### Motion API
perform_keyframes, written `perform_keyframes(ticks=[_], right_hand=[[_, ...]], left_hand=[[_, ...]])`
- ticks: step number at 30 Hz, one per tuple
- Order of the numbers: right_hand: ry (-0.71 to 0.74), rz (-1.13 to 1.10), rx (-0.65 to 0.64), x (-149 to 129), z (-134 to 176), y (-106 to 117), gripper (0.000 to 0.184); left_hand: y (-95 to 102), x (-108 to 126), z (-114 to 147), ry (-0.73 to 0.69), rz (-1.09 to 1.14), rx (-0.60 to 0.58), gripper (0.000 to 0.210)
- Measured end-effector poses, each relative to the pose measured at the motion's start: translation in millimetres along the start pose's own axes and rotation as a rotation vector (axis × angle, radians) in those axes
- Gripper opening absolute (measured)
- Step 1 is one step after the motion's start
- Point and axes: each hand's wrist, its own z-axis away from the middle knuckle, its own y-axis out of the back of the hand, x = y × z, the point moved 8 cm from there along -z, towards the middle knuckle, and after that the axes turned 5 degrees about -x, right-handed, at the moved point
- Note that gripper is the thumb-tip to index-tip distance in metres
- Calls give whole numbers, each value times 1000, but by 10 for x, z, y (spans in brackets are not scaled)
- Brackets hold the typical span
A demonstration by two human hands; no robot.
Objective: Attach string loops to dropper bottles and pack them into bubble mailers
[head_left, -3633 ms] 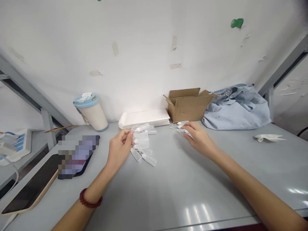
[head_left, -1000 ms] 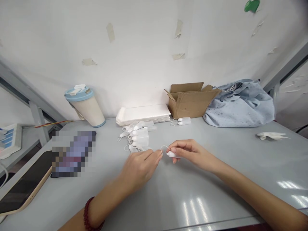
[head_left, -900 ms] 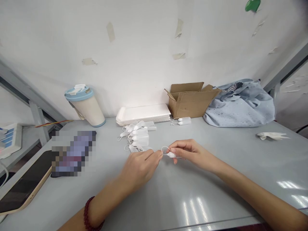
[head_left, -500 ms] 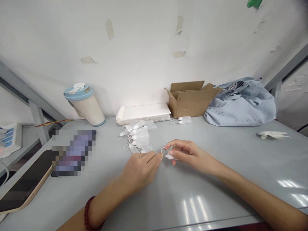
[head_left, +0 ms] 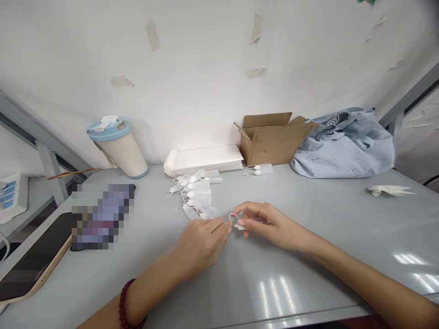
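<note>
My right hand (head_left: 265,222) grips a small white plastic squeeze bottle (head_left: 241,225) between thumb and fingers, most of it hidden. A thin white strap (head_left: 233,214) curves from that bottle in a loop to my left hand (head_left: 207,240). There the thumb and forefinger are pinched on the strap's end; the cap there, if any, is hidden. Both hands are just above the grey table, close together. Behind my left hand lies a pile of small clear-white squeeze bottles (head_left: 199,194), several with looped straps. More such bottles (head_left: 264,169) lie by the carton.
Along the wall stand a tumbler (head_left: 118,148), a stack of white padded envelopes (head_left: 206,160), an open cardboard box (head_left: 272,144) and a blue cloth bag (head_left: 346,151). Two phones, one a dark phone (head_left: 34,260), lie left. A crumpled tissue (head_left: 389,190) lies right on the grey table (head_left: 325,205).
The right hand has shifted slightly left and tilted, so less of the bottle shows and the strap loop is narrower. The camera view has moved a little.
</note>
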Motion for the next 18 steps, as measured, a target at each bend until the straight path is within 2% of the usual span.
perform_keyframes(ticks=[11, 18], right_hand=[[29, -7, -7, -6, -12, -15, 29], [-2, -27, 38, -53, 18, 99, 28]], left_hand=[[-47, -170, 10, 140, 229, -71, 22], [46, -223, 6, 190, 311, -1, 16]])
